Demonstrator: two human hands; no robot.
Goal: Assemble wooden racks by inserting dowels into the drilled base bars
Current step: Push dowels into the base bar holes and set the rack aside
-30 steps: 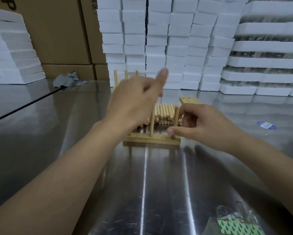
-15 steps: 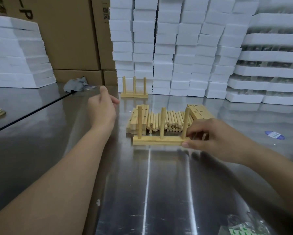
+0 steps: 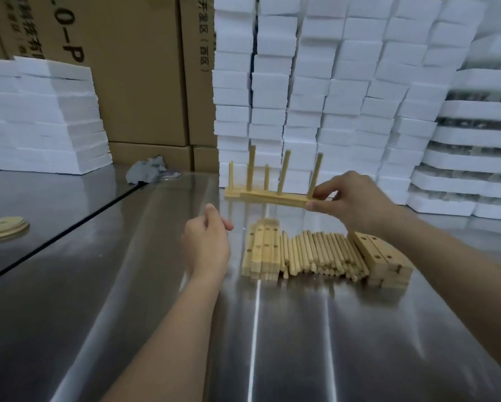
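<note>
My right hand (image 3: 349,200) pinches the right end of a wooden rack (image 3: 275,198), a base bar with three upright dowels, and holds it in the air beyond the parts pile. Behind it stands another rack (image 3: 232,193), partly hidden. A row of loose dowels (image 3: 321,253) lies on the steel table (image 3: 156,285). Drilled base bars are stacked to its left (image 3: 262,250) and to its right (image 3: 381,258). My left hand (image 3: 207,245) hovers left of the bars, fingers loosely curled, holding nothing.
White foam blocks (image 3: 316,82) are stacked high behind the table, with more at the left (image 3: 40,120) and cardboard boxes (image 3: 133,68) between. A grey rag (image 3: 147,172) lies at the back. Round wooden discs (image 3: 4,226) sit at the far left.
My right hand has lifted the three-dowel rack off the table and carried it away from me, over the pile toward the other rack. My left hand has dropped back beside the bars.
</note>
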